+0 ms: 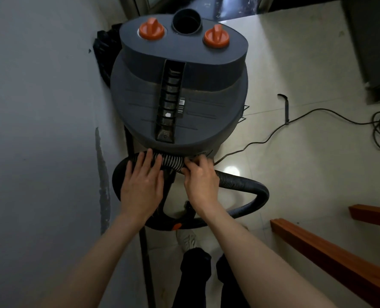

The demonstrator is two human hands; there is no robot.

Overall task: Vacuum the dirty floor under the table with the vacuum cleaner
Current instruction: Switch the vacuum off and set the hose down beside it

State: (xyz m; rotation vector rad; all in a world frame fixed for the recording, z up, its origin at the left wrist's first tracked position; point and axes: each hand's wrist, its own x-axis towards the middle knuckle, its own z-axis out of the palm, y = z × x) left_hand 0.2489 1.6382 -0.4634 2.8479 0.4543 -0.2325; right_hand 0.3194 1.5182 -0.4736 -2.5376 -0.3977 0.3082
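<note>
My left hand (141, 187) lies flat with its fingers straight over the black ribbed flexible hose (240, 182), pressing it where it runs along the near edge of the big dark grey drum-shaped vacuum cleaner (178, 85). My right hand (201, 181) is just beside it, its fingers curled round the same hose, gripping it where the ribs look pale. From under my right hand the hose loops away to the right and bends back toward my wrists. The vacuum cleaner stands on the pale glossy tiled floor (295, 52) directly beyond both hands, close to the grey wall (40, 107) on my left-hand side. Two orange round knobs (151, 30) sit on its far top, either side of a black round port (186, 21). A thin black power cord (317, 112) trails over the floor out past my right hand, and reddish-brown wooden beams (331, 252) lie near my right forearm.
</note>
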